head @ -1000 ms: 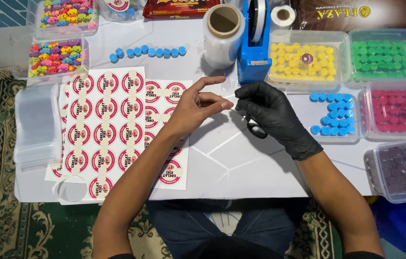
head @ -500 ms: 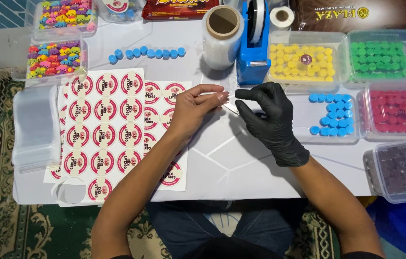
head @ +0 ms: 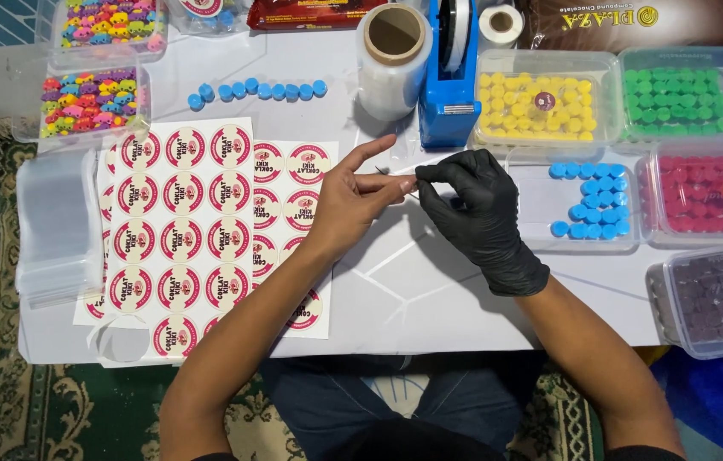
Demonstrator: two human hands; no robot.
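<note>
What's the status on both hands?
Bare left hand and black-gloved right hand meet fingertip to fingertip, pinching a small clear strip, likely tape. Blue tape dispenser just behind. Round sticker sheets left, untouched.

Bright, even light; sharp focus.

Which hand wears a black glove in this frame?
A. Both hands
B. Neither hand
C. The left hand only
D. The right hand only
D: the right hand is in a black glove, while the left hand is bare; their fingers meet in front of the blue tape dispenser.
</note>
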